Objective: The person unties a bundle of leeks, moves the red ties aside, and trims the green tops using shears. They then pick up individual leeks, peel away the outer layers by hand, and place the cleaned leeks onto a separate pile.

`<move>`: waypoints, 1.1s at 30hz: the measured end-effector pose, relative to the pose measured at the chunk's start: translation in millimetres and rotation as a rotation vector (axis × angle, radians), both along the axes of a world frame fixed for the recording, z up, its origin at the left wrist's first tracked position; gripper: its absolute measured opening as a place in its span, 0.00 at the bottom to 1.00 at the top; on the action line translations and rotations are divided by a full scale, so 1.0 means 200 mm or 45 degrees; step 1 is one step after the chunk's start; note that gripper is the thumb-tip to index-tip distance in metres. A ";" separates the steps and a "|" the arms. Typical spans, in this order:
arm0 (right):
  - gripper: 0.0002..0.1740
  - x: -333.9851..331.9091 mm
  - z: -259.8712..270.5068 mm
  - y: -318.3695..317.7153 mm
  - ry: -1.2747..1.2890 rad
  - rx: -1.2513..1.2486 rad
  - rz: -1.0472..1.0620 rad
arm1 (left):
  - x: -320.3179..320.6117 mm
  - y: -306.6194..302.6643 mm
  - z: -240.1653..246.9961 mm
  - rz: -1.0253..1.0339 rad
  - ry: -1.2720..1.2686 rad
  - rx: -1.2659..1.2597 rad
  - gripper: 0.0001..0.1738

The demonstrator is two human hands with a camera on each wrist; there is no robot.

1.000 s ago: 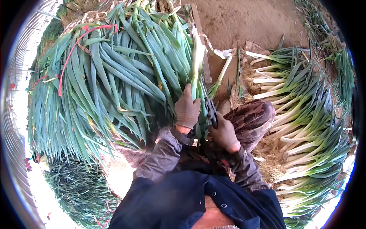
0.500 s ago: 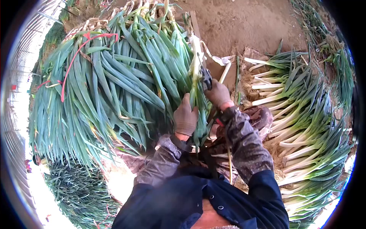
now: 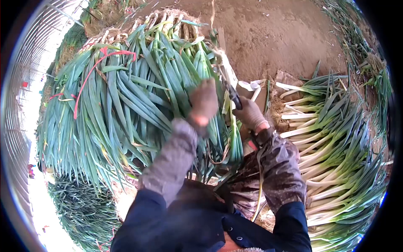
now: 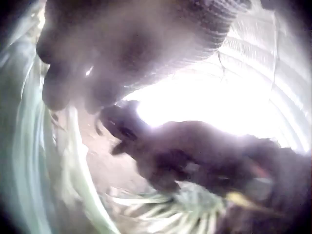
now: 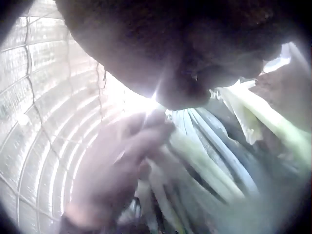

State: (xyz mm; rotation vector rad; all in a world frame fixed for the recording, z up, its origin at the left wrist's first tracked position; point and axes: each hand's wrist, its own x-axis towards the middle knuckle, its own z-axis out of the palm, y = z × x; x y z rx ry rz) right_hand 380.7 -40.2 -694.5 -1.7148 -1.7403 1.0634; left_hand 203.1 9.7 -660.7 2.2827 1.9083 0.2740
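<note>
My right hand [image 3: 249,114], in a grey glove, grips a dark tool [image 3: 232,94] whose tip points up and left beside a white leek stalk [image 3: 228,69]. A yellowish hose [image 3: 259,191] hangs below that hand. Over the long green leaves [image 3: 168,88] of the leek heap, my left hand [image 3: 204,98] is raised and blurred, left of the stalk. Its glove [image 4: 131,44] fills the top of the left wrist view, its fingertips near pale leaves; whether it holds any is unclear. The right wrist view shows the right hand [image 5: 170,48] as a dark shape above.
Leeks with white stalks [image 3: 315,155] lie in a long row on the right. Red string [image 3: 98,63] crosses the heap on the left. More dark greens [image 3: 84,206] are at the lower left, brown soil [image 3: 285,38] at the top. A camouflage-clad knee is beneath the right forearm.
The right hand with the tool has moved up from lower by the leaves to beside the stalk. The left hand has come off the lower part of the leek and risen. The view has shifted slightly.
</note>
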 end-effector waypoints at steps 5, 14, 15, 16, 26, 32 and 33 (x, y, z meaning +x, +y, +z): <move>0.18 -0.01 -0.01 -0.03 0.020 0.012 -0.052 | 0.06 0.54 -0.22 0.100 0.727 0.235 0.32; 0.19 -0.01 0.04 -0.04 0.087 0.046 -0.049 | 0.07 0.59 -0.27 0.245 0.446 0.257 0.31; 0.19 -0.01 0.06 -0.05 0.110 0.075 -0.039 | 0.04 0.58 -0.29 0.269 0.403 0.242 0.32; 0.19 -0.02 0.07 -0.07 0.135 0.102 -0.028 | 0.02 0.50 -0.23 0.209 0.413 0.224 0.31; 0.22 -0.15 0.09 -0.63 0.356 0.060 -0.143 | -0.13 -0.35 -0.27 0.018 0.162 0.078 0.42; 0.26 -0.21 0.06 -1.03 0.231 0.016 -0.242 | -0.14 -0.64 -0.26 0.026 -0.147 -0.032 0.46; 0.26 -0.22 0.05 -1.03 0.377 0.202 -0.274 | -0.14 -0.61 -0.25 0.042 -0.197 -0.093 0.46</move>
